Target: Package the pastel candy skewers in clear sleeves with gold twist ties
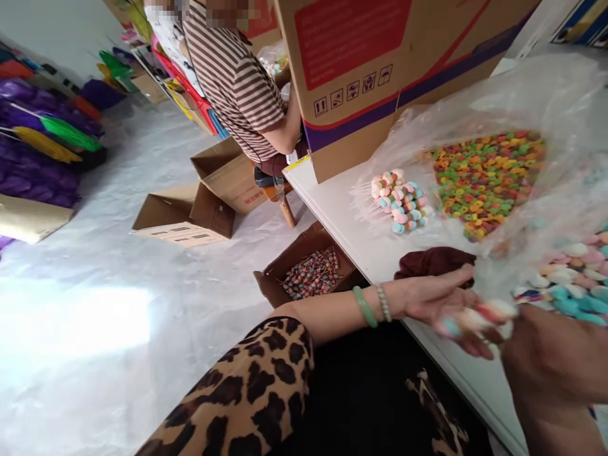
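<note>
My left hand (441, 304), palm turned up, has its fingers curled about a blurred row of pastel marshmallows (475, 320). Pieces in pink, white and blue show there; whether a stick runs through them I cannot make out. Close against the right end of that row is my right hand (546, 351), smeared by motion, its fingertips hidden. Just beyond my left hand lies a dark maroon cloth (432, 261). Loose marshmallows (574, 278) lie on plastic at the right. Finished marshmallow skewers (399, 199) are piled on the white table (332, 202).
Ring-shaped colourful gummies (489, 180) fill a spread clear plastic bag (565, 95). A large carton (351, 76) stands at the table's back. Below the edge, an open box (270, 288) holds many skewers. A person in a striped shirt (237, 82) sits beyond, near empty cartons (190, 215).
</note>
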`<state>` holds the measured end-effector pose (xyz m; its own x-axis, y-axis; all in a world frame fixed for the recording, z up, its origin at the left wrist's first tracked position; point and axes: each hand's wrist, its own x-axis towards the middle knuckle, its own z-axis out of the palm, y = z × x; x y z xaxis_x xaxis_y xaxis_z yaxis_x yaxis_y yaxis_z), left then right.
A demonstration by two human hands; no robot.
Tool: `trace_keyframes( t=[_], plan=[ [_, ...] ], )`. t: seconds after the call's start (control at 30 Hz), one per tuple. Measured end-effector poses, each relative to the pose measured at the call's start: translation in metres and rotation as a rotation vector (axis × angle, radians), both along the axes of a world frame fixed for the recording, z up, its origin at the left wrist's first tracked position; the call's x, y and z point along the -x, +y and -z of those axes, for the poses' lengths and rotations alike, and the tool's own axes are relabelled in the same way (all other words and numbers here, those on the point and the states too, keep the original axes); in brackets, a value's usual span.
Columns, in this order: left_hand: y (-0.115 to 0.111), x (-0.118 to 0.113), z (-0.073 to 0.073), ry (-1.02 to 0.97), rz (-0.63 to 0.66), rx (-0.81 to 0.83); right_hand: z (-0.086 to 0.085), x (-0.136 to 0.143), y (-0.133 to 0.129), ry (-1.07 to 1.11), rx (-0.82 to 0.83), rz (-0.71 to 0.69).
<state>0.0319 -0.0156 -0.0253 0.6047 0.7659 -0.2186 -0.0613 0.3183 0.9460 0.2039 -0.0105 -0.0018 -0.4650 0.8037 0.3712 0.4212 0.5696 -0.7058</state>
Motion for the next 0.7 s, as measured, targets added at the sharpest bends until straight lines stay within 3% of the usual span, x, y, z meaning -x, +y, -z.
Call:
trace_keyframes(
  t=[0.07,0.13,0.2,0.3,0.37,0.4,0.47,0.6,0.7],
  plan=[
    [-0.012,0.021,0.005,-0.146,0.121,0.139,0.001,0.003,-0.016,-0.185,-0.134,0.082],
    [-0.027,0.039,0.004,-0.148,0.156,0.153,0.001,0.011,-0.030,-0.248,-0.091,0.155],
    [-0.039,0.055,-0.003,0.025,0.150,-0.020,0.003,0.022,-0.038,-0.088,0.286,0.174],
    [-0.053,0.076,-0.021,0.413,0.133,-0.495,0.012,0.036,-0.044,0.205,1.092,-0.016],
    [-0.063,0.084,-0.032,0.608,0.149,-0.696,0.019,0.045,-0.050,0.317,1.400,-0.149],
    [-0.069,0.087,-0.035,0.693,0.179,-0.743,0.022,0.050,-0.055,0.302,1.453,-0.196],
    [-0.085,0.096,-0.037,0.868,0.223,-0.738,0.027,0.061,-0.067,0.090,1.340,-0.237],
    [-0.115,0.132,-0.020,1.324,0.283,-0.433,0.025,0.070,-0.073,-0.508,0.643,-0.069],
    [-0.117,0.158,-0.008,1.627,0.176,-0.288,0.021,0.053,-0.054,-0.600,0.526,0.057]
  ],
)
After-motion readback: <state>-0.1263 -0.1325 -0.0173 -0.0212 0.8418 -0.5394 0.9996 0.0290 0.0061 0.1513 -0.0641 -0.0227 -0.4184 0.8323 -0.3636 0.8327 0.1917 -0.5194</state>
